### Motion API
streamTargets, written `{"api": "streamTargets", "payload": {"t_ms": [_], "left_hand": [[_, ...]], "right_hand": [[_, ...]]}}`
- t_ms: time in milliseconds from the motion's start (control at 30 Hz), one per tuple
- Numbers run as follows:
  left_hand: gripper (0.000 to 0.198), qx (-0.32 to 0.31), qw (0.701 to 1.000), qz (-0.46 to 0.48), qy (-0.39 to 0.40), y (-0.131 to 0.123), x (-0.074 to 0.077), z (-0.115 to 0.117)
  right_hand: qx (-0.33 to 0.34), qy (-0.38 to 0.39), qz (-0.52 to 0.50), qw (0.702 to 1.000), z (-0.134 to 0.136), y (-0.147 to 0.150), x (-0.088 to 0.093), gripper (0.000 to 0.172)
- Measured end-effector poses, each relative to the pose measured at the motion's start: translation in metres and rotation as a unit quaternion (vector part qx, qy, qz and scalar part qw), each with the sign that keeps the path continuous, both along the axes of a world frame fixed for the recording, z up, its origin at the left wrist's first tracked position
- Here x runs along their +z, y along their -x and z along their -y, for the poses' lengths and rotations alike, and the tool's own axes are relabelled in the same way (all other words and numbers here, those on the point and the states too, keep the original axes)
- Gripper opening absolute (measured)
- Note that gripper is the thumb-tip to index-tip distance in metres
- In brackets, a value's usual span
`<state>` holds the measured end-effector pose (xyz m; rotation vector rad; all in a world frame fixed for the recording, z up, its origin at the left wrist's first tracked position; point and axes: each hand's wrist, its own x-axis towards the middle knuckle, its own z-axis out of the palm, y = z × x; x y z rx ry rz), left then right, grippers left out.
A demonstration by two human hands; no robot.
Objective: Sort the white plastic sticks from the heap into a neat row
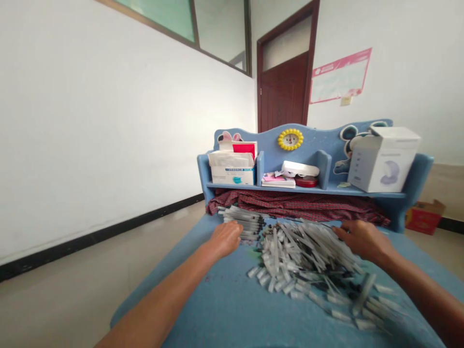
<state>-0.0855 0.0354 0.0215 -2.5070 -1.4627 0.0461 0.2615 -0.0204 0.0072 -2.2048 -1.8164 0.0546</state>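
Note:
A big loose heap of thin grey-white pen-like sticks [308, 263] covers the middle and right of a blue desk [232, 304]. A neater bundle of the same sticks [243, 220] lies at the far left of the heap. My left hand [226, 238] rests against this bundle with its fingers curled; what is in them is hidden. My right hand [364, 239] lies on the right side of the heap, fingers bent down onto the sticks.
A red checked cloth [300, 205] lies at the back of the desk under a blue shelf [311, 189]. The shelf bears a white-blue box [232, 169], booklets [278, 181], a red tin [306, 181] and a large white carton [384, 159]. A brown door [284, 92] stands behind; a red box [422, 217] sits on the floor.

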Motion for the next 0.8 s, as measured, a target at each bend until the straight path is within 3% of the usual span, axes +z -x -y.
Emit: {"api": "streamTargets", "payload": {"t_ms": [267,467,667,800], "left_hand": [[0.017,-0.021,0.999,-0.033,0.034,-0.014,-0.009,-0.009],[0.011,-0.053,0.997,-0.043,0.034,-0.012,0.003,-0.007],[0.006,-0.139,0.99,0.011,-0.004,-0.043,0.022,0.026],[0.006,-0.234,0.97,0.069,0.014,-0.078,0.02,0.055]], "right_hand": [[0.051,-0.151,-0.086,0.983,0.001,0.01,-0.014,0.04],[0.072,-0.224,-0.109,0.966,0.015,0.013,-0.016,0.042],[0.152,-0.234,-0.145,0.949,0.032,0.037,-0.007,0.041],[0.23,-0.177,-0.197,0.937,0.041,0.053,-0.007,0.043]]}}
